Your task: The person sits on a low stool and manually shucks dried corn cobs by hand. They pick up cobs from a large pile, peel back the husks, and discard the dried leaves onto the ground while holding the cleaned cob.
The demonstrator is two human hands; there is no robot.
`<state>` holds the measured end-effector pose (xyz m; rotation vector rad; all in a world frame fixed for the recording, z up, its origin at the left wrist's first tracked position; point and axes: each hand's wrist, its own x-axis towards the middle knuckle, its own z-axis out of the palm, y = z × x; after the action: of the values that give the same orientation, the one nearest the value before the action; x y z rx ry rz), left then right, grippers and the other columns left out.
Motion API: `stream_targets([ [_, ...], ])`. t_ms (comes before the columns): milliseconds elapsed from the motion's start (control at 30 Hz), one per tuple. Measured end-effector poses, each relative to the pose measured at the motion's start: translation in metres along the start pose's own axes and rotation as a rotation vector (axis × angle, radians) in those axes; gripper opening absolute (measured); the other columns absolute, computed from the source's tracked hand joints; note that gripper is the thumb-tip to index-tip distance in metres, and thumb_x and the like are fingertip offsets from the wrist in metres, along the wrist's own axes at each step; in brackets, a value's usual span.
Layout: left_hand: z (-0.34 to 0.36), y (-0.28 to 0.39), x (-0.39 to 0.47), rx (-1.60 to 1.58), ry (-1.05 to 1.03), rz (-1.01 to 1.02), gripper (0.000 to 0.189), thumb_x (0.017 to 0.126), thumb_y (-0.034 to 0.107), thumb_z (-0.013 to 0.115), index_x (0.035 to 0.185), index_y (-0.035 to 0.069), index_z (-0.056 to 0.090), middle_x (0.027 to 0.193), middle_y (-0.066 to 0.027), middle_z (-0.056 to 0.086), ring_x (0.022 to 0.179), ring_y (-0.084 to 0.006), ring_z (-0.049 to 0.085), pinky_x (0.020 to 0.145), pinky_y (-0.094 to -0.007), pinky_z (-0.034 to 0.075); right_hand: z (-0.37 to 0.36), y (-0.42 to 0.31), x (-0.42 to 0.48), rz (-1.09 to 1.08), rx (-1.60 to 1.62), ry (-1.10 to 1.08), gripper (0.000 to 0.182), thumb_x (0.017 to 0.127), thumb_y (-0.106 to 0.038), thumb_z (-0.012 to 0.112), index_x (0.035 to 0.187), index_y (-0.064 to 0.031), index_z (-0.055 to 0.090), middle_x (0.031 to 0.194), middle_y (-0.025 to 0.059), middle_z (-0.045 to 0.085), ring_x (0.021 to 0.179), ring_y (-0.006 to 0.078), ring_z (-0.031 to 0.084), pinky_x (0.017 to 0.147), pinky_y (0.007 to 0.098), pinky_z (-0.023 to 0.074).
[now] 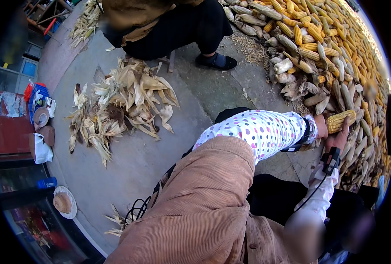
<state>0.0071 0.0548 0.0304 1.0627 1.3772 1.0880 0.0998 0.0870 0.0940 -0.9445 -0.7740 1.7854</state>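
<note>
A yellow ear of corn [340, 122], bare of husk on the side that shows, lies between my hands at the edge of the corn heap. My right hand [337, 139] holds it from below, with fingers along its far side. At the cob's near end is my left hand [321, 126], closed round its base; the fingers are partly hidden. Dry husk hangs just under that hand. Both wrists wear dark bands, and a cable runs from the right one. Husked and unhusked ears [314, 56] form the large heap beside and beyond my hands.
Another person [182, 26] in dark trousers sits across from me, one black shoe [220, 62] near loose kernels [248, 49]. Stripped husks [126, 102] lie piled on the concrete floor. A straw hat [63, 202], a blue container [47, 182] and bags [43, 150] are along the left wall.
</note>
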Motion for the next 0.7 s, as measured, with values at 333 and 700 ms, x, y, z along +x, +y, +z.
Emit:
stream_targets([
  [333, -0.033, 0.045, -0.064, 0.302, -0.019, 0.005, 0.032, 0.063, 0.016, 0.067, 0.088, -0.003, 0.064, 0.084, -0.0245, 0.063, 0.083, -0.0347, 0.063, 0.072, -0.0373, 0.051, 0.01, 0.016, -0.014, -0.082, 0.029, 0.031, 0.033, 0.087, -0.036, 0.055, 0.101, -0.0063, 0.052, 0.085, 0.006, 0.06, 0.071, 0.0204, 0.061, 0.063, 0.0327, 0.0518],
  [700, -0.035, 0.058, -0.071, 0.477, -0.035, 0.022, 0.028, 0.066, 0.011, 0.058, 0.088, -0.007, 0.061, 0.085, -0.0285, 0.061, 0.086, -0.041, 0.059, 0.076, -0.0428, 0.048, 0.005, 0.021, -0.005, -0.124, -0.015, 0.09, 0.027, 0.084, -0.03, 0.059, 0.095, -0.0065, 0.054, 0.074, 0.0029, 0.058, 0.06, 0.0152, 0.057, 0.056, 0.0291, 0.0492],
])
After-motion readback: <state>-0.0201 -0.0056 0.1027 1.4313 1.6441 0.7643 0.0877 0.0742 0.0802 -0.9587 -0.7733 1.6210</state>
